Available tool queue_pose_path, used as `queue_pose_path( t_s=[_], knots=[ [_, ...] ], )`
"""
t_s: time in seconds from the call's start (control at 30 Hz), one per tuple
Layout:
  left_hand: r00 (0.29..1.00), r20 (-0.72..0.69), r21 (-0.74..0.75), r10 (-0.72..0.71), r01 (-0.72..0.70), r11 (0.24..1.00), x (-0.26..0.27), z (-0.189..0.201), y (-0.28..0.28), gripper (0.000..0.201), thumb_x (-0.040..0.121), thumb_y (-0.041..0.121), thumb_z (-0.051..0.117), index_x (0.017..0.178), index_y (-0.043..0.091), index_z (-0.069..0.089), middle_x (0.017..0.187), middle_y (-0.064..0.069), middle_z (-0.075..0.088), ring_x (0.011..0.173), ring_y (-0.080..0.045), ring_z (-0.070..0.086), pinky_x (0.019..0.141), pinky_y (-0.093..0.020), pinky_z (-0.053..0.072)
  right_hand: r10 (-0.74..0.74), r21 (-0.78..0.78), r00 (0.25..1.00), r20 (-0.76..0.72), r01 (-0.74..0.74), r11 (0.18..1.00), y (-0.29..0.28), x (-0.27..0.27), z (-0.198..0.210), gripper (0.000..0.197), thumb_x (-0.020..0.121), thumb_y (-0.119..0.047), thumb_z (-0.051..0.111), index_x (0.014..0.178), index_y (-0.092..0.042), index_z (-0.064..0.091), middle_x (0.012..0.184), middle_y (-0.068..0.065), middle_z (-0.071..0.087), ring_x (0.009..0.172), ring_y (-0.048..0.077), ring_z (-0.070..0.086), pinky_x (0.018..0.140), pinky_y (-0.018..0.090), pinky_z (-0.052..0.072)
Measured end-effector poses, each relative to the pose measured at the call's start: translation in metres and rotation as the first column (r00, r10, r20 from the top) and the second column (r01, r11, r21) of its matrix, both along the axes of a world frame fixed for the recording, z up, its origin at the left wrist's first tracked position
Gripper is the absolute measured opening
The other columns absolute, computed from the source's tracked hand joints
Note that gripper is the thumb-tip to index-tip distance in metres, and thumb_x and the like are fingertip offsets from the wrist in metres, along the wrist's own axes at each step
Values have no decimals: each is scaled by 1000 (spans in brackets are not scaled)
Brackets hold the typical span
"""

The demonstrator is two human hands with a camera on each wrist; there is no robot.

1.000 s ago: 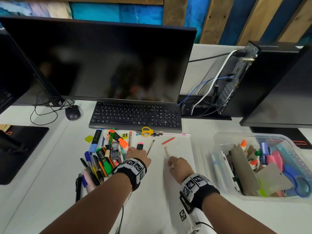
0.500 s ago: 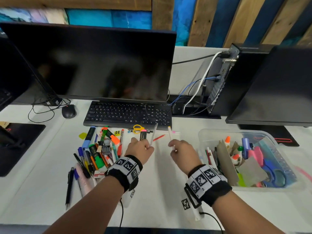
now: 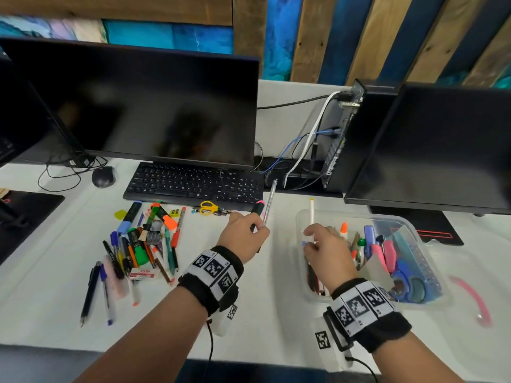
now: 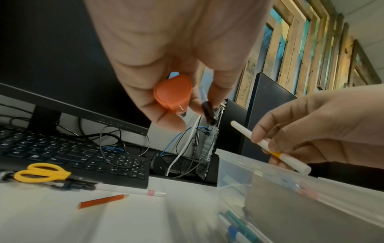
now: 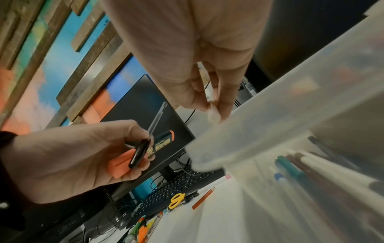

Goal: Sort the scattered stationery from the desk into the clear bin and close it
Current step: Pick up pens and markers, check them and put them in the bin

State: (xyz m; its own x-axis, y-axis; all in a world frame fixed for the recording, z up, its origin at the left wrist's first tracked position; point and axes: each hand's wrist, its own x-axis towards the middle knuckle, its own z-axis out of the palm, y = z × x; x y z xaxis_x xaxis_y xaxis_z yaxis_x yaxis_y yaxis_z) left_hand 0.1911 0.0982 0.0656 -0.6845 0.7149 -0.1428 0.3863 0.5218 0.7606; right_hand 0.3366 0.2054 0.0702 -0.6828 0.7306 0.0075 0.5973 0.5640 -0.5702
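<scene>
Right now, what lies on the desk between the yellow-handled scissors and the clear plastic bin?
A white pen with a pink band and a short orange pencil, seen in the left wrist view.

A black keyboard (image 3: 193,185) lies on the white table (image 3: 265,313), just in front of a dark monitor (image 3: 132,106); a black mouse (image 3: 103,176) sits to the left of the keyboard, with thin black cables (image 3: 59,175) looping beside it; a second dark monitor (image 3: 437,150) stands at the right; between the two screens a small black computer (image 3: 340,142) stands on edge, with white and blue cables (image 3: 312,139) running from its back; a black mat (image 3: 25,217) lies at the table's left edge; behind everything runs a wall of wooden planks (image 3: 381,37) and blue painted panels (image 3: 166,34).
</scene>
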Motion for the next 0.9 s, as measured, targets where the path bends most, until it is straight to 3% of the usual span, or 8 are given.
queue_pose_path(
  t_s=[0.13,0.23,0.4,0.5,0.57,0.63,0.8,0.9],
  knots=[
    [1000,-3,27,12,-12,1000,14,3,7,21,85,23,53,66,30,47,99,-9,53,88,-20,52,75,-23,38,-10,-2,983,185,11,1000,11,15,-5,25,92,-7,48,115,-10,58,111,10,58,88,22,59,74,24,44],
    [999,-37,66,5,-2,998,21,2,13,24,83,23,53,62,32,46,97,-9,58,78,-17,53,63,-19,36,20,-42,922,388,-4,999,13,24,-14,26,94,-7,45,115,-9,59,106,8,64,88,20,61,75,26,49],
    [999,-32,129,37,-32,991,38,7,21,23,84,21,54,63,29,48,81,4,54,57,-8,43,57,-21,33,133,-62,789,600,-119,991,11,27,-18,29,95,-3,38,116,-1,57,117,13,63,108,26,61,84,28,48],
    [999,32,193,44,-50,980,49,9,28,18,87,18,53,70,23,49,70,6,53,58,-9,46,60,-22,41,162,-69,785,598,-151,986,13,26,-19,29,96,-5,37,118,-1,56,121,13,61,110,26,60,85,27,47],
    [996,86,220,40,-58,974,55,8,33,19,87,17,53,70,25,49,68,5,54,62,-15,52,69,-33,51,170,-54,803,572,-170,984,11,28,-17,28,95,-6,38,116,-2,57,118,12,62,108,25,61,81,26,47],
    [995,99,210,24,-44,977,62,7,38,20,86,16,52,68,26,48,67,2,56,65,-22,56,74,-41,53,161,-38,846,509,-165,986,16,33,-15,27,95,-7,40,113,-6,60,113,9,64,104,23,62,79,25,47],
    [998,44,123,-36,30,992,82,3,55,11,87,17,51,76,21,52,83,-5,63,77,-24,59,75,-32,49,145,21,932,331,-161,987,36,55,-13,19,93,-16,47,97,-17,66,88,-2,63,77,13,58,73,23,49],
    [999,-5,80,-47,47,996,88,-1,63,8,89,15,51,81,17,51,95,-10,65,80,-20,55,72,-25,42,164,41,946,280,-182,982,39,61,-18,21,90,-24,51,80,-21,68,78,-5,62,72,11,60,73,29,55]
  ],
)
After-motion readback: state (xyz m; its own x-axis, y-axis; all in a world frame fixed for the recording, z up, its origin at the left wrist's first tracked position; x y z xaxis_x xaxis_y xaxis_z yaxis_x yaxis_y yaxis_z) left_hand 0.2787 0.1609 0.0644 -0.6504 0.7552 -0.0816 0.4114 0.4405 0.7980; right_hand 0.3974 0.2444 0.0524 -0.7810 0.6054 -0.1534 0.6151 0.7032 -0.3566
